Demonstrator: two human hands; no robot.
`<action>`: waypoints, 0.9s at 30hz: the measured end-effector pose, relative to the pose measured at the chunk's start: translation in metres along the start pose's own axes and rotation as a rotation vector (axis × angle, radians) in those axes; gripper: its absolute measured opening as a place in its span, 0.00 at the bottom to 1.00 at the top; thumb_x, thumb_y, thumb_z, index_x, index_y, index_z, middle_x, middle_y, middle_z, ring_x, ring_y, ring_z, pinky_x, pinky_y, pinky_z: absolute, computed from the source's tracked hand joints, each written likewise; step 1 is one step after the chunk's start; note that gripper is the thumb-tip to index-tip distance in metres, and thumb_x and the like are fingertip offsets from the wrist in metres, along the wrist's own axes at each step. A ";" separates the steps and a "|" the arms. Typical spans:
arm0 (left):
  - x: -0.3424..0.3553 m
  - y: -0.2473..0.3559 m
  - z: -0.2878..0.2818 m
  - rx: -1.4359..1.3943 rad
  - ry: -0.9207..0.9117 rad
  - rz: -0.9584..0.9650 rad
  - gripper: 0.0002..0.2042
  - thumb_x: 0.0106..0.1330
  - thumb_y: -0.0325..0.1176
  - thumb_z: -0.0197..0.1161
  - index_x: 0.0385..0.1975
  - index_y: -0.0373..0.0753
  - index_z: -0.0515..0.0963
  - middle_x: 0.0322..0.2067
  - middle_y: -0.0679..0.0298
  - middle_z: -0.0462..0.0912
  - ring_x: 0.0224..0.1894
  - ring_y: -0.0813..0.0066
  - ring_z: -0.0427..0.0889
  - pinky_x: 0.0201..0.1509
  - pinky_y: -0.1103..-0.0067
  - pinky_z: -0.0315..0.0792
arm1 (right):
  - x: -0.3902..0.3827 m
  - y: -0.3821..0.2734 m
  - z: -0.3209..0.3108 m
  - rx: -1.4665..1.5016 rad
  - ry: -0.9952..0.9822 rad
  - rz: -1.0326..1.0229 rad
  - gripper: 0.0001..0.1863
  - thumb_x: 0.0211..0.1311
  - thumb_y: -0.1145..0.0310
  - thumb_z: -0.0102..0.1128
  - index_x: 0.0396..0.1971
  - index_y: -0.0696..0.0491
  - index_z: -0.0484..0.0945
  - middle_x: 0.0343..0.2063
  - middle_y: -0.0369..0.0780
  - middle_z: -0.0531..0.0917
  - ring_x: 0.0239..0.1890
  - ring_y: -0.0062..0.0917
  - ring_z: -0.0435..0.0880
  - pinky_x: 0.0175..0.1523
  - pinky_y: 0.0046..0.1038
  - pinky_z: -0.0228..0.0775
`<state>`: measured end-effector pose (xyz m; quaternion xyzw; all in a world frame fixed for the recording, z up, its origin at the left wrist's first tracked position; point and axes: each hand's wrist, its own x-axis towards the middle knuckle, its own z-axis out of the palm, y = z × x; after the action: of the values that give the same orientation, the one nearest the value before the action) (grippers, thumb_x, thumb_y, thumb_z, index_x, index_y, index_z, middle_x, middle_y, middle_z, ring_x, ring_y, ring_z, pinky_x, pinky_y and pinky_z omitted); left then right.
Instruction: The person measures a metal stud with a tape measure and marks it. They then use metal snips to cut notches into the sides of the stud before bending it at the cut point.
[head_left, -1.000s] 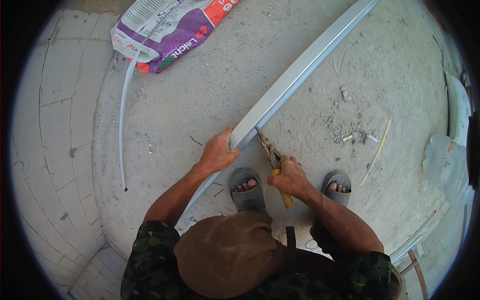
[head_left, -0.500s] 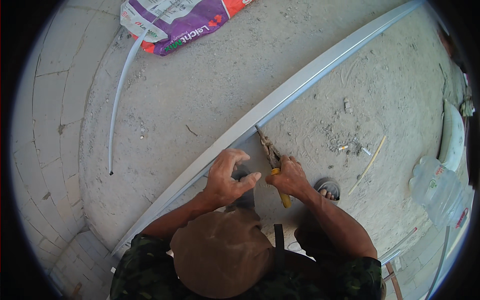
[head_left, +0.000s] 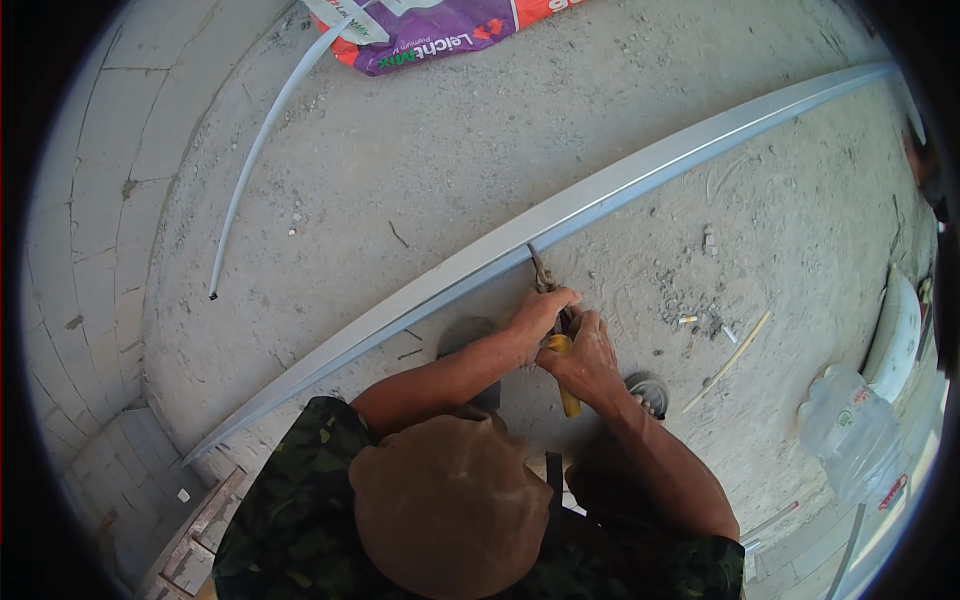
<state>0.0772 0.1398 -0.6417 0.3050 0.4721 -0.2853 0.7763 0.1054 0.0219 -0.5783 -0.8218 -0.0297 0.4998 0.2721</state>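
A long silvery metal profile (head_left: pixel 480 262) lies diagonally across the dusty floor in front of me. Yellow-handled tin snips (head_left: pixel 569 400) reach up to it, their dark tip touching its near edge. My right hand (head_left: pixel 588 360) is wrapped round the yellow handles. Just beyond it, my left hand (head_left: pixel 541 316) is closed round the worn metal head of the snips, with the thumb along it. The fingers of both hands partly cover the tool, so how far its jaws stand apart cannot be made out.
A purple and red bag (head_left: pixel 440 40) lies at the far left, a thin white tube (head_left: pixel 258 160) beside it. On the right are a thin yellowish stick (head_left: pixel 728 362), cigarette butts and a clear plastic bottle (head_left: pixel 850 425). A block wall (head_left: pixel 95 230) runs along the left.
My left hand has moved right from its open pose and closed round the head of the snips. My right hand keeps its grip. The view has shifted slightly.
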 end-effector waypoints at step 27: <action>-0.010 -0.036 -0.006 -0.306 -0.075 -0.032 0.07 0.58 0.32 0.67 0.30 0.38 0.77 0.28 0.66 0.78 0.30 0.75 0.77 0.38 0.74 0.72 | -0.021 0.020 0.011 0.101 -0.040 0.033 0.46 0.38 0.58 0.74 0.55 0.67 0.62 0.47 0.55 0.77 0.51 0.43 0.78 0.55 0.38 0.71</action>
<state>0.0441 0.1225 -0.6419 0.1647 0.4855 -0.2338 0.8262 0.0810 0.0027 -0.5743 -0.7972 0.0037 0.5215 0.3041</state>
